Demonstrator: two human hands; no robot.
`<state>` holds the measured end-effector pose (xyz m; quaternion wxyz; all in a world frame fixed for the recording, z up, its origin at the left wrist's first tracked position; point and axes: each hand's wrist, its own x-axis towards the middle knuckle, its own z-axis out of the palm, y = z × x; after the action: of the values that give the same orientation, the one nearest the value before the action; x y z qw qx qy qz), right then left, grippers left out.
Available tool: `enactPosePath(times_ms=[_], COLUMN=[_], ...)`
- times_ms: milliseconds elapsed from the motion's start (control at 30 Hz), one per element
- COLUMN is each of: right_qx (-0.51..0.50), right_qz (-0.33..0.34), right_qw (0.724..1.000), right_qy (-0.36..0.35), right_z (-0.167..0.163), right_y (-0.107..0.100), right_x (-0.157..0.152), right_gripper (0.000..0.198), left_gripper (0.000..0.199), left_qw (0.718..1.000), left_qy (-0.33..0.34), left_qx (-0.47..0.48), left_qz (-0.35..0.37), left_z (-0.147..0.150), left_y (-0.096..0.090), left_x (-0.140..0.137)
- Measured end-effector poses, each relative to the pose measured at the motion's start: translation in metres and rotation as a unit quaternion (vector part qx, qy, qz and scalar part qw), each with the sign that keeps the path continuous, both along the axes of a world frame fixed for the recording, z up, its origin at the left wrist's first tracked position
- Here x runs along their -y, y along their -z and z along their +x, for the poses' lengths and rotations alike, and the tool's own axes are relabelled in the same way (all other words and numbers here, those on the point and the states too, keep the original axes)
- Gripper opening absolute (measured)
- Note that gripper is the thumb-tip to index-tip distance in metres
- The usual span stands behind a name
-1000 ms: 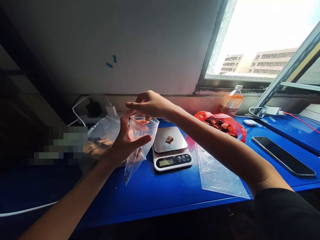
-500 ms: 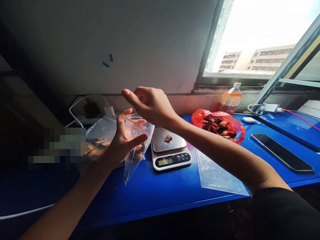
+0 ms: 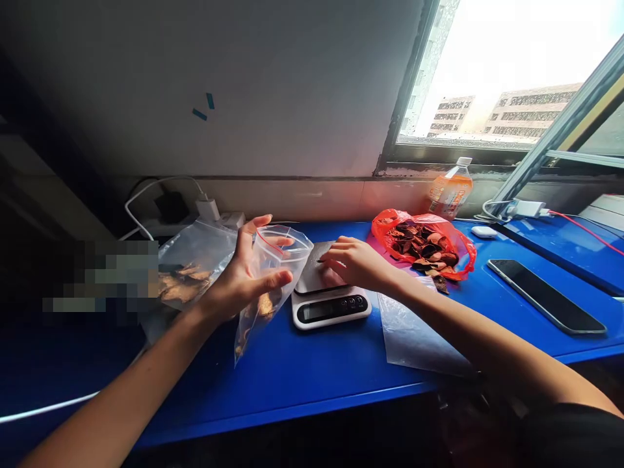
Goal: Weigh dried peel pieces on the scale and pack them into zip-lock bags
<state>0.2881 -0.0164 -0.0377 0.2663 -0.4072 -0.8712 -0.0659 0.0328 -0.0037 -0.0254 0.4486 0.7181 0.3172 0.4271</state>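
Observation:
My left hand (image 3: 248, 263) has a clear zip-lock bag (image 3: 266, 305) between its thumb and spread fingers, and the bag's mouth gapes. Pale brown dried pieces lie inside that bag. Over the pan of a small digital kitchen scale (image 3: 331, 312), my right hand (image 3: 353, 263) is bent down with its fingers closed at a dark dried slice (image 3: 320, 261). Only a bit of the slice shows at the fingertips. The scale's display looks dark from here. A larger clear bag (image 3: 182, 283) of brown dried slices lies left of my left hand.
A red plastic bag (image 3: 461, 250) full of dark dried slices stands open behind my right forearm. A flat clear bag (image 3: 414, 338) lies under that forearm. Farther right are a phone (image 3: 546, 296) and a white case (image 3: 484, 232); a drink bottle (image 3: 451, 188) stands at the wall.
My right hand has come down from above the bag onto the scale pan and closed at the slice there. My left hand still holds the zip-lock bag, which has shifted slightly right.

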Motion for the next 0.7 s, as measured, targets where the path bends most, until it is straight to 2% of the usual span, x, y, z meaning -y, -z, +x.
enactPosePath(times_ms=[67, 167, 233, 300, 367, 433, 567, 633, 700], right_qx=[-0.090, -0.249, -0.254, -0.232, -0.221, -0.210, -0.233, -0.299, -0.373], right_qz=[0.023, 0.039, 0.024, 0.028, 0.014, -0.026, -0.062, -0.076, -0.108], right_qw=[0.996, 0.967, 0.966, 0.972, 0.975, 0.977, 0.970, 0.951, 0.921], right_qy=[0.001, -0.021, -0.036, -0.021, -0.006, -0.019, -0.035, -0.002, 0.038], right_z=[-0.003, -0.012, -0.023, -0.035, -0.044, -0.048, -0.039, -0.031, -0.025], right_y=[-0.011, -0.038, -0.054, -0.062, -0.061, -0.054, -0.033, -0.024, -0.017], right_x=[-0.003, 0.001, 0.011, 0.024, 0.038, 0.051, 0.064, 0.062, 0.058], right_gripper=[0.015, 0.018, 0.018, 0.017, 0.018, 0.022, 0.025, 0.021, 0.013], left_gripper=[0.104, 0.102, 0.102, 0.102, 0.102, 0.102, 0.107, 0.094, 0.070], left_qw=[1.000, 0.999, 0.999, 0.998, 0.995, 0.992, 0.993, 0.996, 0.994], left_qy=[-0.004, -0.004, 0.000, -0.011, -0.041, -0.065, -0.042, -0.034, -0.065], left_qx=[-0.018, -0.030, -0.034, -0.043, -0.051, -0.049, -0.020, 0.025, 0.080], left_qz=[0.006, 0.027, 0.038, 0.054, 0.077, 0.097, 0.110, 0.084, 0.030], left_z=[0.001, 0.002, 0.003, 0.006, 0.010, 0.015, 0.018, 0.018, 0.019], left_y=[0.000, 0.001, 0.004, 0.008, 0.011, 0.013, 0.010, 0.006, 0.000], left_x=[0.000, 0.000, 0.001, 0.003, 0.008, 0.015, 0.024, 0.025, 0.023])
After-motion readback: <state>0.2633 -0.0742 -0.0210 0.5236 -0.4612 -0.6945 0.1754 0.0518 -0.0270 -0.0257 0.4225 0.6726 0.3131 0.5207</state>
